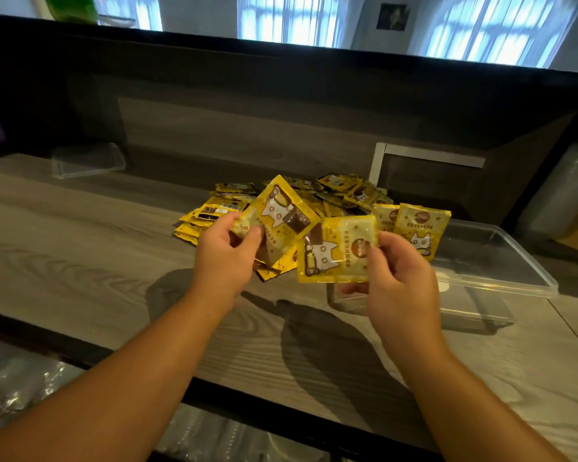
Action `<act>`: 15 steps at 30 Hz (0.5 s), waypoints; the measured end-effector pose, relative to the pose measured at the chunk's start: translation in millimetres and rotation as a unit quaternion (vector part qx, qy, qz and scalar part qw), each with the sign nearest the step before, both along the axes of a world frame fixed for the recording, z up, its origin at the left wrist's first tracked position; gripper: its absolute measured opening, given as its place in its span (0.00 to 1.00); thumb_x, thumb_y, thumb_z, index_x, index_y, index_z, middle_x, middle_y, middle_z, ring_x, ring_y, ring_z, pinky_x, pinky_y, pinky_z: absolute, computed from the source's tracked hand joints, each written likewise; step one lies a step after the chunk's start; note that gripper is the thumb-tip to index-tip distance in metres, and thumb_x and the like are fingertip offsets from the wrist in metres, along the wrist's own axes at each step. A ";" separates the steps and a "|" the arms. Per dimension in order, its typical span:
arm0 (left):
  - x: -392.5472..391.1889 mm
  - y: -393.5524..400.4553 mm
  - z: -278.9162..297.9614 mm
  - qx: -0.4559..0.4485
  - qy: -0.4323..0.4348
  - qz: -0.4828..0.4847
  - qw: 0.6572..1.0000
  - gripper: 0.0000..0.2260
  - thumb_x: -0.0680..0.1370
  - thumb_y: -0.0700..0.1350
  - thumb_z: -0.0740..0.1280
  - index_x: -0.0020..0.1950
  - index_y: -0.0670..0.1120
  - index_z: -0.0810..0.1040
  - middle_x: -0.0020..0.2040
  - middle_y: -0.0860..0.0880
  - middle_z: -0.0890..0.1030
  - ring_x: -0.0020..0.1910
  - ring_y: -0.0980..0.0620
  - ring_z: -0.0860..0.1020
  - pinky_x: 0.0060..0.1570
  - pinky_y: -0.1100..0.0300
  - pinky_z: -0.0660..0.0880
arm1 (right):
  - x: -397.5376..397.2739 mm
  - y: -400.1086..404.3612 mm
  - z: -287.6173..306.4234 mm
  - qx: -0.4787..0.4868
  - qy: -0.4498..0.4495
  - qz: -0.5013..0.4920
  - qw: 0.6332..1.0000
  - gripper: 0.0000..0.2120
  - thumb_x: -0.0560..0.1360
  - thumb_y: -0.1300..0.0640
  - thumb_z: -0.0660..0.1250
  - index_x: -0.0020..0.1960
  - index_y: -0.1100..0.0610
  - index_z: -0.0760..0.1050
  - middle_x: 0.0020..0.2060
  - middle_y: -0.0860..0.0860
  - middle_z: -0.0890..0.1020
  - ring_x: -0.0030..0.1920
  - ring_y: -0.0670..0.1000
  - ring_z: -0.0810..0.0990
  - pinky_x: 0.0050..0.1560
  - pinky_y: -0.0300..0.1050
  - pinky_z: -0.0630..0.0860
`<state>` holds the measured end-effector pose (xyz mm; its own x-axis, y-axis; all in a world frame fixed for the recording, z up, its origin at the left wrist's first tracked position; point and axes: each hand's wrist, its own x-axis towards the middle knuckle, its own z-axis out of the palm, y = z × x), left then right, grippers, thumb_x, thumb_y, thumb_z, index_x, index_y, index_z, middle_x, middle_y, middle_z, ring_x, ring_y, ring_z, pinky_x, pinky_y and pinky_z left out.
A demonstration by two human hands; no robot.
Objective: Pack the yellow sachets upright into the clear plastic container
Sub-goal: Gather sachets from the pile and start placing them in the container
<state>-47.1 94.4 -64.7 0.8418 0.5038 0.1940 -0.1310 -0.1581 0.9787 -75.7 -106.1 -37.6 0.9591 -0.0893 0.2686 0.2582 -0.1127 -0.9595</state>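
Yellow sachets (pixel 337 250), one pinched in left-hand fingers (pixel 247 233), several fanned in right-hand fingers (pixel 386 243).

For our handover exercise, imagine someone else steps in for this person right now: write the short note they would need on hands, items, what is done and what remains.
Left hand: pinches one yellow sachet, lifted over the table.
Right hand: pinches another sachet, held beside the container.
Clear plastic container: on the wooden table, right side; two sachets stand upright at its left end, the rest of it looks unfilled.
Loose pile of sachets: behind the hands.
A clear lid lies at far left.
Done: a first few packed.
Left: place both held sachets upright, then work through the pile.
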 end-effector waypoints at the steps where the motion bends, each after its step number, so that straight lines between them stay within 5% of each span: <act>1: 0.3 0.5 1.3 -0.044 0.010 -0.015 0.999 0.09 0.80 0.44 0.68 0.59 0.47 0.80 0.48 0.48 0.85 0.45 0.49 0.84 0.33 0.57 0.80 | 1.1 -0.2 1.9 0.027 0.013 -0.007 1.000 0.10 0.83 0.59 0.59 0.56 0.49 0.78 0.44 0.45 0.86 0.40 0.48 0.86 0.36 0.46 0.83; 6: -1.2 -3.6 8.1 -0.142 0.027 -0.073 0.987 0.04 0.80 0.42 0.68 0.51 0.51 0.80 0.47 0.46 0.85 0.37 0.52 0.82 0.23 0.63 0.73 | 6.2 -1.7 2.7 0.084 0.043 -0.011 0.995 0.10 0.83 0.59 0.59 0.57 0.52 0.78 0.44 0.44 0.86 0.44 0.48 0.87 0.36 0.44 0.82; 15: -6.3 -7.1 12.4 -0.174 0.024 -0.131 0.976 0.09 0.80 0.37 0.67 0.51 0.52 0.78 0.50 0.46 0.85 0.43 0.50 0.84 0.34 0.56 0.78 | 5.4 -4.7 5.1 0.104 0.026 -0.015 0.994 0.11 0.82 0.63 0.61 0.55 0.48 0.77 0.43 0.41 0.85 0.44 0.46 0.86 0.36 0.42 0.82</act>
